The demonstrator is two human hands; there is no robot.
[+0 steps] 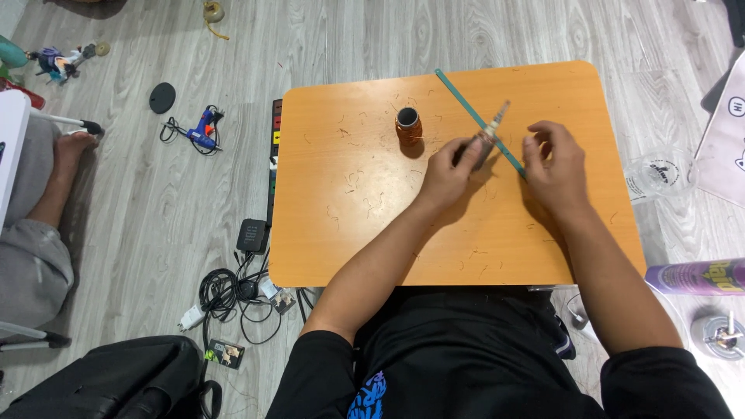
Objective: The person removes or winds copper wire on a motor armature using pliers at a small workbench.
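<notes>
Over the far middle of the orange counter (349, 233), holding a small dark cylinder (483, 143) in the left hand (446, 172), fingers closed around its near end, pale tip pointing far and right. Lying under that cylinder and crossing it, a thin teal stick (466, 101), running from far left to near right across the counter. Hovering right at the near end of the stick, the right hand (552, 163), fingers curled with the tips drawn together; impossible to tell whether pinching something fine, touching the stick, or holding nothing.

Judging by the layout, sitting somewhere mid-work: short wire scraps (353, 180) littering most of the counter, pointing to a fair amount of cutting already done, while the cylinder is resting in the grip against the stick and not set down as finished. Not possible to say how much is remaining.

Standing upright just left of the left hand, apart from it, a copper-coloured spool (408, 126), its dark hollow top facing up; too dim to tell if anything is sitting inside. Standing on the floor to the right of the counter, a clear plastic cup (660, 174), seemingly holding nothing. Lying on its side nearer on the right, a purple spray can (694, 277). Lying on the floor to the left, a blue glue gun (202, 128) and a tangle of black cables (225, 291).
</notes>
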